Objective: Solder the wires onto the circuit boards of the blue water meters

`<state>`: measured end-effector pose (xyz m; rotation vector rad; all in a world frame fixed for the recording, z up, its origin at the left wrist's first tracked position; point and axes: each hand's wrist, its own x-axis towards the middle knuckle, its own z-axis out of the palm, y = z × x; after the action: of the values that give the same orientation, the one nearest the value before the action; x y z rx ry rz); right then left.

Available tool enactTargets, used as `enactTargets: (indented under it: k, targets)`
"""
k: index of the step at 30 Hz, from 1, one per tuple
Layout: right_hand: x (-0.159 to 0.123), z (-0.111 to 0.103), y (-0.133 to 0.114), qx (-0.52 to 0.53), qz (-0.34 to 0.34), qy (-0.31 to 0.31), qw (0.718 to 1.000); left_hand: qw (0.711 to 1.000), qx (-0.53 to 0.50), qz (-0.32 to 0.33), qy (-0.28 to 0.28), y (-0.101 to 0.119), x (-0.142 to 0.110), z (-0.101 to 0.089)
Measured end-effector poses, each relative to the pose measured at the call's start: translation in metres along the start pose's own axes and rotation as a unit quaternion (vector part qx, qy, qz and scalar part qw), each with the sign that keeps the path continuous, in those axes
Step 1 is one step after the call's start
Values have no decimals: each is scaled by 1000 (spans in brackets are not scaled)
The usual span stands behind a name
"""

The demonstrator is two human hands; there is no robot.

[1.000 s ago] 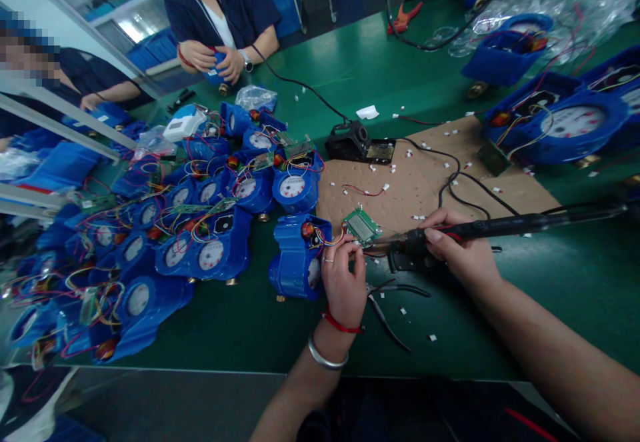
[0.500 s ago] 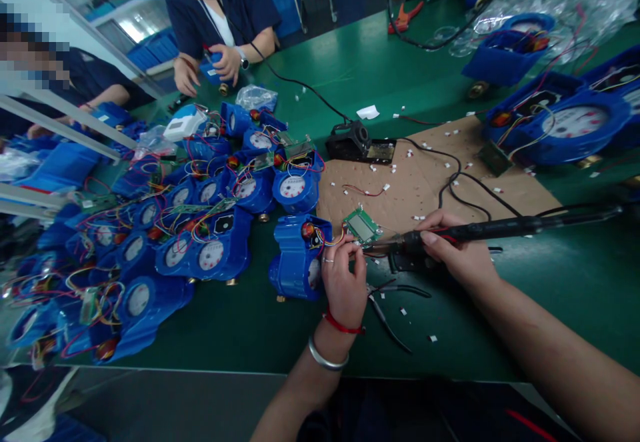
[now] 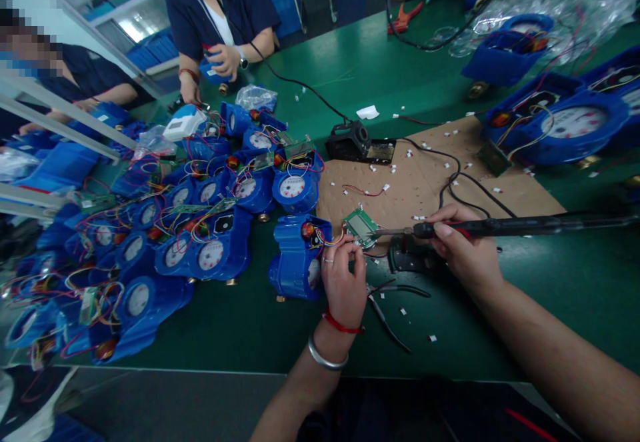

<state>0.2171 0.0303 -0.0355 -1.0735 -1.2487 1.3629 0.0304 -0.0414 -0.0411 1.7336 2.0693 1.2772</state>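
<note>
My right hand [image 3: 463, 245] is closed round the handle of a soldering iron [image 3: 490, 227]. The iron's tip points left and reaches the near right part of a green circuit board [image 3: 361, 225] with a grey display. With its fingers pinched together, my left hand [image 3: 345, 279] holds the board's near left edge; the exact grip is partly hidden. Coloured wires [image 3: 339, 237] run from beside these fingers to a blue water meter [image 3: 293, 255] lying just left of the hand. Pliers [image 3: 387, 302] with dark handles lie open right of my left wrist.
Many wired blue meters [image 3: 210, 249] crowd the left. A soldering iron stand [image 3: 353, 139] sits at the back of the cardboard [image 3: 425, 182], which carries a black cable and white connector scraps. More meters [image 3: 565, 122] stand at right. Co-workers [image 3: 225, 22] sit across the green table.
My right hand has shifted slightly right and tilted the soldering iron, bringing its tip up over the circuit board. My left hand stays put. The co-worker's hand opposite has moved.
</note>
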Motion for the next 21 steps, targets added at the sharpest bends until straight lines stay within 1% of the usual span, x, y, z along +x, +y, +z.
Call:
enactTargets:
  k: [4,8,12,14,17,19,21]
  targets:
    - [2,2,-2,11,-11,26,1000,1000,-1,-2,-5,0,0,0]
    - [4,4,-5,50,-30,50,997,1000,-5,-2,-2,0,0,-1]
    - [8,5,-7,89,-48,84,991,1000,-10,0,1,-1,-1,0]
    - [13,5,-10,92,-54,103,989,1000,-17,-1,2,-3,-1,0]
    - [27,5,-18,75,-46,134,987,1000,-21,2,-3,-3,-2,-1]
    - [45,5,-24,70,-45,136,987,1000,-3,16,-16,1,-3,-5]
    - [68,6,-28,68,-57,124,988,998,36,42,-44,7,-6,-14]
